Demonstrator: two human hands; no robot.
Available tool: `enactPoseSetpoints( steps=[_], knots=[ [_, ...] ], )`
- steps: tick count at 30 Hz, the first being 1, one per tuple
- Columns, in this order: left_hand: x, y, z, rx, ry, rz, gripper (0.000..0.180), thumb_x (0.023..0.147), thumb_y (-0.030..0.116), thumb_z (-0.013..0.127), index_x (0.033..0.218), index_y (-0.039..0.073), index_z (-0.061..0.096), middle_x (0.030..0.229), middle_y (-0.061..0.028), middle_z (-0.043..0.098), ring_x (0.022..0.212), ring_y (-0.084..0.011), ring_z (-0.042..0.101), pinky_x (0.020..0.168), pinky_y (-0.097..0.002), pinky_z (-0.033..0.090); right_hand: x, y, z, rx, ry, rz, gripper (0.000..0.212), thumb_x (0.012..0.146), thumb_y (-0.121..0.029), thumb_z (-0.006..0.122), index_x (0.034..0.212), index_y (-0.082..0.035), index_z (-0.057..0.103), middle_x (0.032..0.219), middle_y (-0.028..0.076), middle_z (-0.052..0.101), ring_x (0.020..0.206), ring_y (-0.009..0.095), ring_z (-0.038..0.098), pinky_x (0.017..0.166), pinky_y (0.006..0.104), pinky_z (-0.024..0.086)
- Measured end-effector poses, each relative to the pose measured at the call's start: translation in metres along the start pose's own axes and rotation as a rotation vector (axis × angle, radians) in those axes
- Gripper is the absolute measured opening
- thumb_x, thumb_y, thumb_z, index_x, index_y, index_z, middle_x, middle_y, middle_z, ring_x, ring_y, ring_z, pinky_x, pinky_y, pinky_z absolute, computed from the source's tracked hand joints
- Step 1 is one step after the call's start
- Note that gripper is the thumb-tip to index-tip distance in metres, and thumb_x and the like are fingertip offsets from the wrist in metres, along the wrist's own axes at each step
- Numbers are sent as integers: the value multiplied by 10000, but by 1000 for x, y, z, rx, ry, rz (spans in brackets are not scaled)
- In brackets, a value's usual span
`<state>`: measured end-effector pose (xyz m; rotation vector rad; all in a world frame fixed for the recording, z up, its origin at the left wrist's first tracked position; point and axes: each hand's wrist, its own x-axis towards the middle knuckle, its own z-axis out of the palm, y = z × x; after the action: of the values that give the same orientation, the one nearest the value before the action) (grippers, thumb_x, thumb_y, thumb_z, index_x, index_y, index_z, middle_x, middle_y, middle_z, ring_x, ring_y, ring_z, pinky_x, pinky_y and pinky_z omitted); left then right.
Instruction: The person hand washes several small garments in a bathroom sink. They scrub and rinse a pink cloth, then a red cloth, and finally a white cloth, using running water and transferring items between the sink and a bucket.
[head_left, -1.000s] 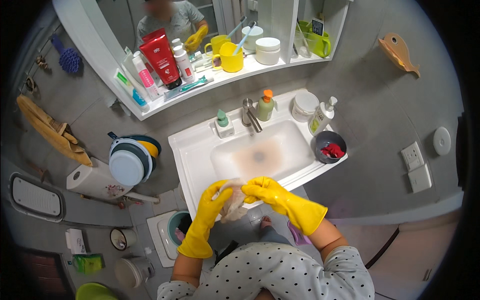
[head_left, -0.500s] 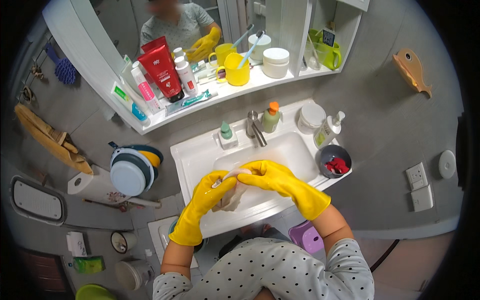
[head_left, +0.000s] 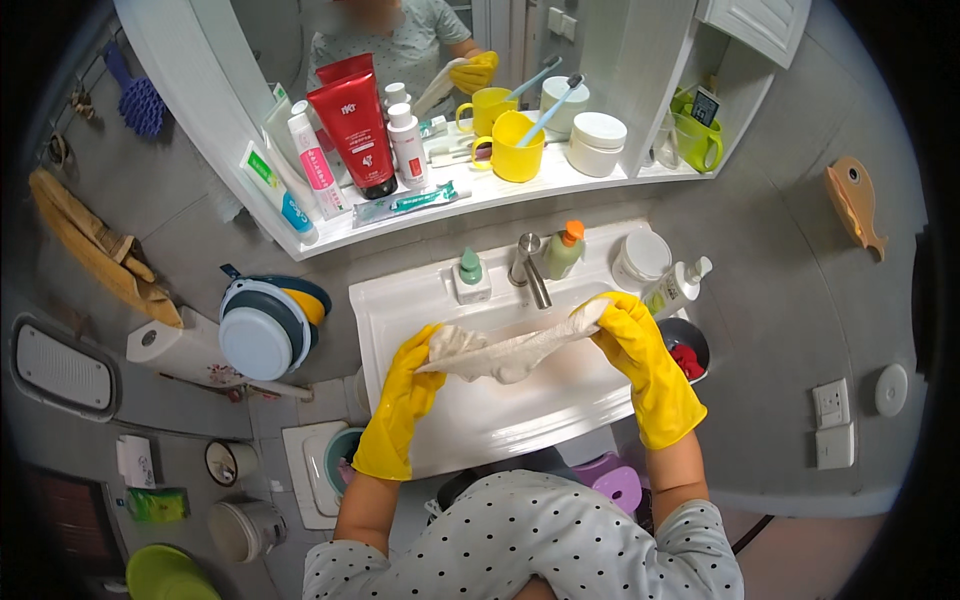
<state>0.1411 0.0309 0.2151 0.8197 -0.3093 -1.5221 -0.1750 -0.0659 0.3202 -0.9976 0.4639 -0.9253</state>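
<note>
Stretched between my two hands is a wet-looking, off-white cloth (head_left: 505, 358), held above the white sink basin (head_left: 500, 425). My left hand (head_left: 402, 395), in a yellow rubber glove, is closed on the cloth's left end. The other end is pinched in my right hand (head_left: 640, 355), gloved the same way and raised slightly higher. Between them the cloth sags, with bunched folds toward the left. Just beyond it stands the metal faucet (head_left: 534, 272).
Along the sink's back edge stand a green-topped dispenser (head_left: 471, 275), an orange-topped pump bottle (head_left: 565, 250) and a white tub (head_left: 641, 258). On the right are a white pump bottle (head_left: 677, 288) and a dark bowl (head_left: 692, 340) with red cloth. A shelf of toiletries (head_left: 430, 205) overhangs the back.
My hands have moved apart, the right one going right. The cloth, bunched between them before, is now spread out sideways over the basin. The view has shifted slightly.
</note>
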Motion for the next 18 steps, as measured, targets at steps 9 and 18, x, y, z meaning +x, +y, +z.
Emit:
enactPoseSetpoints(
  steps=[9,18],
  knots=[
    [-38,-66,-128,187,531,107,421,922,84,615,1337,48,553,1249,-101,632,1063,-210,621,902,-313,496,39,60,17,-384,-41,345,147,959,-189,640,957,-61,711,823,-52,650,750,42,553,685,222,441],
    [-72,-30,25,690,353,394,395,979,195,623,1336,45,548,1331,-104,580,1262,-193,521,1065,-321,395,62,15,82,-1112,-356,-83,216,961,-235,635,864,-48,688,726,98,642,609,226,549,600,321,443]
  ],
)
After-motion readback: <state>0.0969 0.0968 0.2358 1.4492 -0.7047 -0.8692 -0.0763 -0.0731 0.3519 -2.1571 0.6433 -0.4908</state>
